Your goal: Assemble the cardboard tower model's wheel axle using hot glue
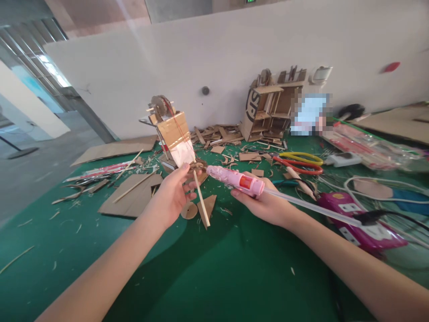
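Note:
My right hand is closed around a pink hot glue gun, a long clear glue stick poking out of its back. The gun's nozzle points left, close to the lower end of a cardboard model with a round wheel and red string on top. My left hand grips that lower end between thumb and curled fingers, which partly hide it. A thin wooden stick slants down from beside the fingertips. Under it lie a cardboard disc and a pointed cardboard scrap.
Cardboard scraps litter the green table's back near a cardboard shelf. To the right are scissors, a purple power strip and cables. A cardboard sheet lies left. A white partition stands behind.

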